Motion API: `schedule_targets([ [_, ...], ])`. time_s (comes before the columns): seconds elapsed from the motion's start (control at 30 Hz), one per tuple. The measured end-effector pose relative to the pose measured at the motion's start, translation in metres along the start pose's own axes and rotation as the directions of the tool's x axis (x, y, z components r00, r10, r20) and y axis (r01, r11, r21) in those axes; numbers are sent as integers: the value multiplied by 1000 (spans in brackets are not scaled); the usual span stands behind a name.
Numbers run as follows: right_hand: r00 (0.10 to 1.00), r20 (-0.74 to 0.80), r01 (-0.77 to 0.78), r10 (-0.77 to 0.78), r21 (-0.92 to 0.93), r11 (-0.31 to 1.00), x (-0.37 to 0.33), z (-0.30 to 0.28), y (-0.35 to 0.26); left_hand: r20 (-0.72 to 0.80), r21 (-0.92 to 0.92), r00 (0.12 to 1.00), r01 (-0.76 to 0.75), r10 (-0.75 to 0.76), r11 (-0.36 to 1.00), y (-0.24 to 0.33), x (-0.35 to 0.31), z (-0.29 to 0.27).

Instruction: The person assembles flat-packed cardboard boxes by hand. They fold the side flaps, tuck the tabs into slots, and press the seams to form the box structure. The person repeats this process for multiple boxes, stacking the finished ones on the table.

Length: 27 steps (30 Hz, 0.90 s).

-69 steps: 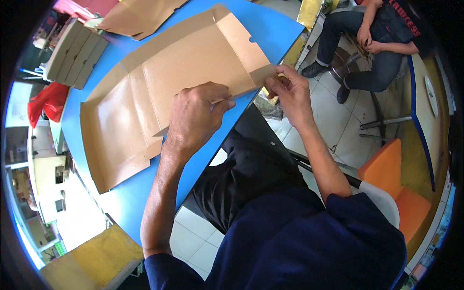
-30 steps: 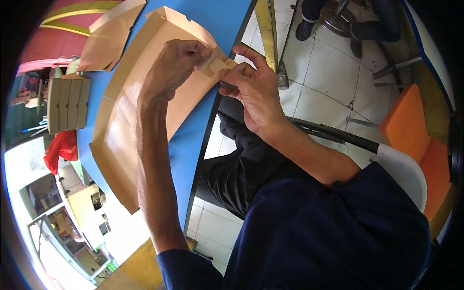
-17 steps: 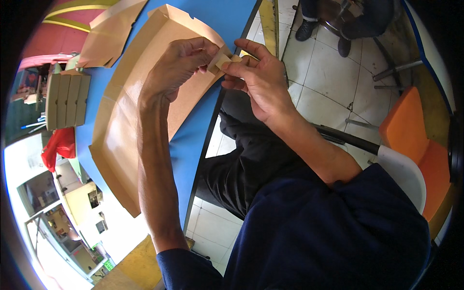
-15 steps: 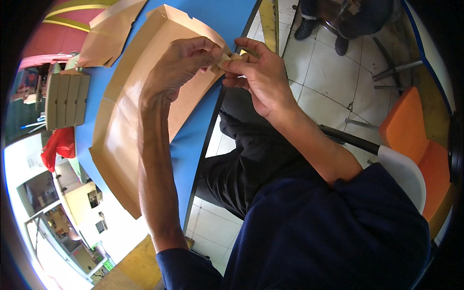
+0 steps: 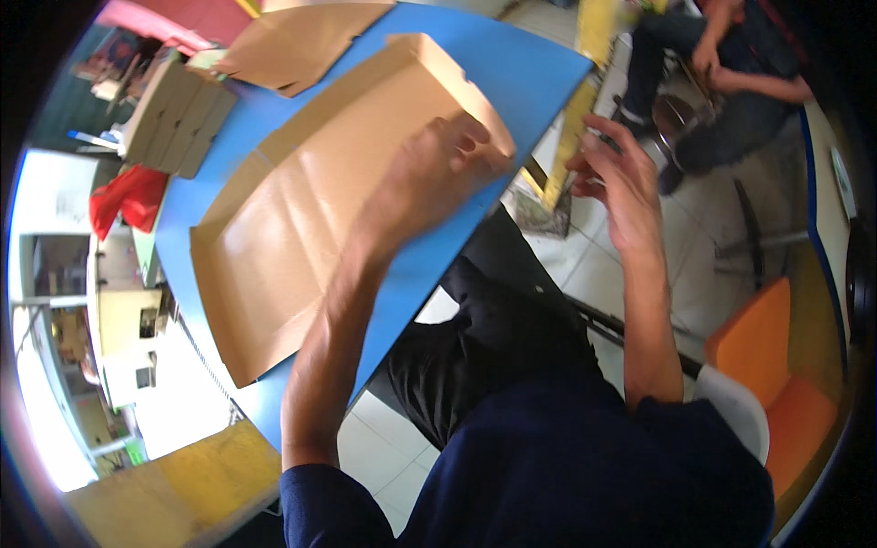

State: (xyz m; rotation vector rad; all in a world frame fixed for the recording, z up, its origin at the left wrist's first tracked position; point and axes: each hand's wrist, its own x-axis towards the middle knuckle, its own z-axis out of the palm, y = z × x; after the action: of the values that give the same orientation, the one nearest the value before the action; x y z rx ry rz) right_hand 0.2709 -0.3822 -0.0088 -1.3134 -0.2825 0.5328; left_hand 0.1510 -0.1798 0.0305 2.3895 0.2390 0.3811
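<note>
A long brown cardboard box (image 5: 311,210) with an open top and low folded-up walls lies on the blue table (image 5: 539,73). My left hand (image 5: 429,173) is over its near right corner, the fingers bent and smeared by motion. Whether they grip the cardboard wall there, I cannot make out. Off the table's edge, above the floor, my right hand (image 5: 621,187) is raised apart from the box. Its fingers are spread and slightly curled, and nothing shows between them.
Flat brown cardboard (image 5: 297,46) lies behind the box. Stacked folded boxes (image 5: 178,119) and a red plastic bag (image 5: 128,201) are at the far left. An orange chair (image 5: 758,338) stands at my right. Another person (image 5: 722,100) sits at the upper right.
My right hand has left the box's corner and moved right, away from the table. The left hand stays near that corner, now blurred. The whole view has shifted.
</note>
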Motion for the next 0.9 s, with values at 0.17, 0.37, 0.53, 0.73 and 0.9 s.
schedule_targets([
  [0.17, 990, -6, 140, -144, -182, 973, 11, 9, -6, 341, 96, 904, -307, 258, 947, 23, -73, 2],
  [0.37, 924, 356, 308, -139, -476, 824, 10, 16, -18, 708, 209, 704, -136, -54, 968, 58, -144, -51],
  [0.53, 838, 546, 195, 25, -342, 919, -30, 56, -5, 228, 360, 964, 44, -134, 932, 57, -169, -80],
  [0.73, 764, 608, 35, 216, -373, 927, -62, 98, 6, -175, 334, 964, 249, -200, 909, 71, -173, -12],
  [0.9, 703, 704, 318, 103, -441, 839, -68, 115, 10, -283, 495, 959, 162, -17, 854, 74, -184, 10],
])
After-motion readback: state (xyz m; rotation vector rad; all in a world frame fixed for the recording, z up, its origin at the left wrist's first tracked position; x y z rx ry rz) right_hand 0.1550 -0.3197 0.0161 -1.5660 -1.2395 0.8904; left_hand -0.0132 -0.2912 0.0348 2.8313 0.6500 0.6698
